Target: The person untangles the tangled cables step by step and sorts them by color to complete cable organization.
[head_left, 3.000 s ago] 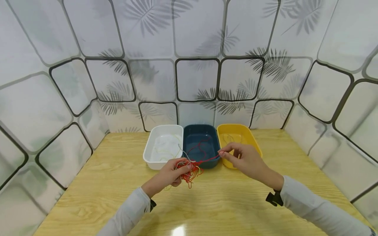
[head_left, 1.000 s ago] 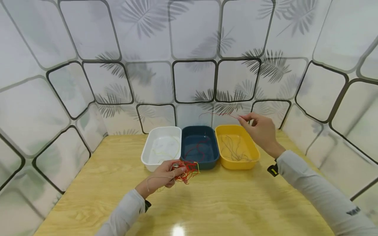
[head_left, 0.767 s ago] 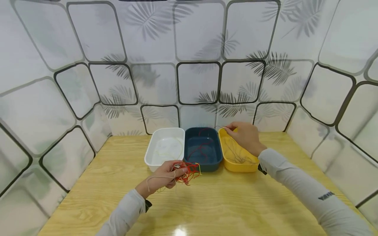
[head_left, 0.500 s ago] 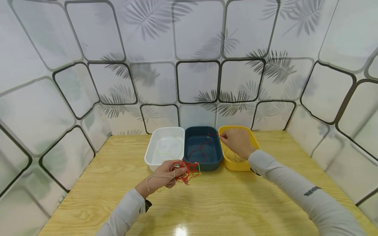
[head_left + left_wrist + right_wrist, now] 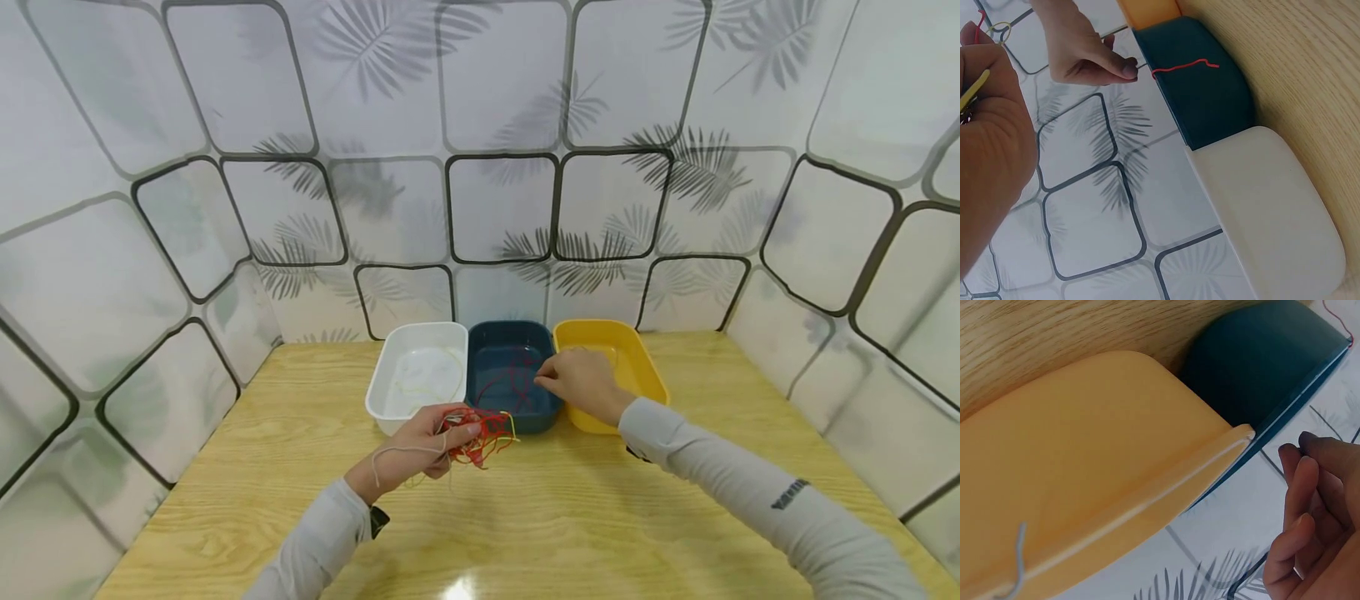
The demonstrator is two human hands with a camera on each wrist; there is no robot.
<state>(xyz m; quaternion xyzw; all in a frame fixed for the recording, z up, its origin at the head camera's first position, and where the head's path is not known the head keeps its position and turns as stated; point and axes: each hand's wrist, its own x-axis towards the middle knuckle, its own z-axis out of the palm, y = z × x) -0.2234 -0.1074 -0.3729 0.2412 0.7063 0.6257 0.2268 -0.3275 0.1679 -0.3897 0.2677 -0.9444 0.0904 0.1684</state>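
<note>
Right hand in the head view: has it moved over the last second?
Yes. The right hand has moved down and left in the picture, from right of the dark blue bin to overlapping that bin's right edge.

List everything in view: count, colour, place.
Table: one, light wood, below
Backdrop: one, white, grey patterns, behind
White tub: one, white, left
Blue tub: one, dark blue, middle
Yellow tub: one, yellow, right
Red threads: uncountable, red, in blue tub
Faint threads: uncountable, yellowish, in white tub
Loose thread: one seen, grey, at yellow tub's rim
Tangle: one, mostly red, in left hand
Sleeves: two, pale grey, both sides
Wristbands: two, black, by sleeve ends
Left hand: one, gripping tangle
Right hand: one, near blue tub
</note>
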